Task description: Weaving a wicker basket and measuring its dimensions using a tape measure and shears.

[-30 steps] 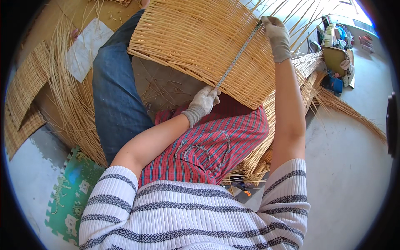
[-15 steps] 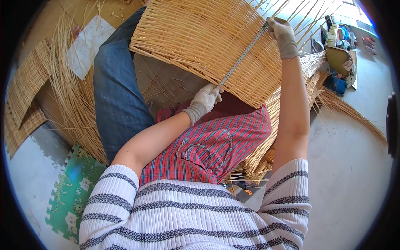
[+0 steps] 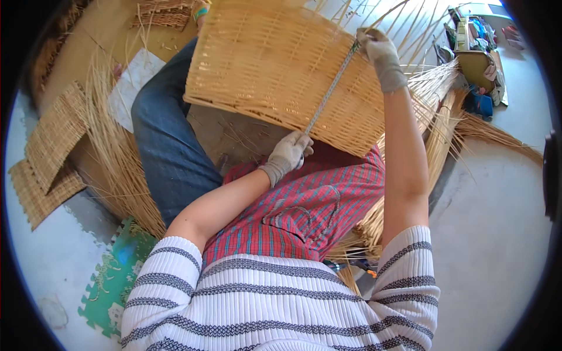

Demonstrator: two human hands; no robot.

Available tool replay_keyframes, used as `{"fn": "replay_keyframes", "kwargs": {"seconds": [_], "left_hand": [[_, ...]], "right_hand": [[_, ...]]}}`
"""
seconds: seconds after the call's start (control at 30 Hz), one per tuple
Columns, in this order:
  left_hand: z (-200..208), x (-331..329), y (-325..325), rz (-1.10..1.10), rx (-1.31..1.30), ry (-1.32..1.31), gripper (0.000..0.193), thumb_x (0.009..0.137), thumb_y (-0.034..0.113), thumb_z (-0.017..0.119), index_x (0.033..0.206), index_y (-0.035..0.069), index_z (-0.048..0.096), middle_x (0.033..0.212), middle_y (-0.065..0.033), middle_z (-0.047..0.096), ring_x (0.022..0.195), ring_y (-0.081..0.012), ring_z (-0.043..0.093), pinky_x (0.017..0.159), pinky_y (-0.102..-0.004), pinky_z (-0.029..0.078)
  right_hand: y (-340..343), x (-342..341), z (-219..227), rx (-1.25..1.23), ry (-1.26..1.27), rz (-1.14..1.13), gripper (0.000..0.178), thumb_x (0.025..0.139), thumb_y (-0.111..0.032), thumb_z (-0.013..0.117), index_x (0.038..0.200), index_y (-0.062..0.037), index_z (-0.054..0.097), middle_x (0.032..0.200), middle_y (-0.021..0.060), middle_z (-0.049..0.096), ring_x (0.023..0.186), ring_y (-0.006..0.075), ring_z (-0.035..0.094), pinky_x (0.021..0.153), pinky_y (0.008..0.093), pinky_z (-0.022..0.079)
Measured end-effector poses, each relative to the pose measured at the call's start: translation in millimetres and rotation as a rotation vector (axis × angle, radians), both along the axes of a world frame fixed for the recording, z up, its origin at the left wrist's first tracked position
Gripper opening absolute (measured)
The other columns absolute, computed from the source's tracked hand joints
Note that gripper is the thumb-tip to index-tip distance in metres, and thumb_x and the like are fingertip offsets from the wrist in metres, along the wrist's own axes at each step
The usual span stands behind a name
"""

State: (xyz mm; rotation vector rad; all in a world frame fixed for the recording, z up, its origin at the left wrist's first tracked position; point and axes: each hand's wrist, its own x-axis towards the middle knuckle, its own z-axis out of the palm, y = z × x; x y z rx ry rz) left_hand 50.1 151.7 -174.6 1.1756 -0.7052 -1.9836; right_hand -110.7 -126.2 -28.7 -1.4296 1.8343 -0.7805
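Observation:
A woven wicker panel (image 3: 263, 64) stretches across my lap, tilted, with loose rods sticking out past its far edge. A narrow measuring tape (image 3: 331, 88) runs taut across it. At the near edge, my left hand (image 3: 288, 153), in a pale work glove, is closed on one end of the tape. My right hand (image 3: 379, 51), also gloved, grips the tape's other end at the far edge. Whether a tape case sits in either palm cannot be made out. Under the panel lies a red plaid cloth (image 3: 345, 187) over my lap.
Bundles of long rods lie to the left (image 3: 126, 152) and to the right (image 3: 445, 126). Woven mats (image 3: 55, 134) rest at far left, near a green foam mat (image 3: 114, 281). A cabinet-like box (image 3: 474, 70) with items stands at the far right.
The panel and my right hand have shifted slightly left in view, while my left hand sits a little lower. Both hands still hold the tape, and the view has moved somewhat.

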Motion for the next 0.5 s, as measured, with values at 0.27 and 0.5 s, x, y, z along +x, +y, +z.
{"fn": "replay_keyframes", "kwargs": {"seconds": [0.27, 0.5], "left_hand": [[35.6, 21.0, 33.1, 0.071, -0.09, 0.211, 0.022, 0.107, 0.017, 0.05, 0.107, -0.001, 0.063, 0.093, -0.0083, 0.069, 0.082, -0.0154, 0.066, 0.076, -0.0302, 0.055], [78.8, 108.7, -22.3, -0.115, -0.751, -0.495, 0.016, 0.096, 0.017, 0.064, 0.105, 0.007, 0.072, 0.101, -0.0113, 0.072, 0.098, -0.026, 0.068, 0.089, -0.0366, 0.053]], "right_hand": [[223.5, 17.8, -60.5, -0.297, -0.019, 0.276, 0.035, 0.105, -0.028, 0.055, 0.131, -0.0048, 0.059, 0.108, 0.0137, 0.07, 0.089, 0.0202, 0.067, 0.079, 0.0346, 0.053], [264.7, 30.4, -39.2, 0.038, -0.368, 0.204, 0.04, 0.107, -0.039, 0.051, 0.092, -0.0035, 0.062, 0.076, 0.0043, 0.065, 0.067, 0.013, 0.058, 0.064, 0.0269, 0.048]]}}
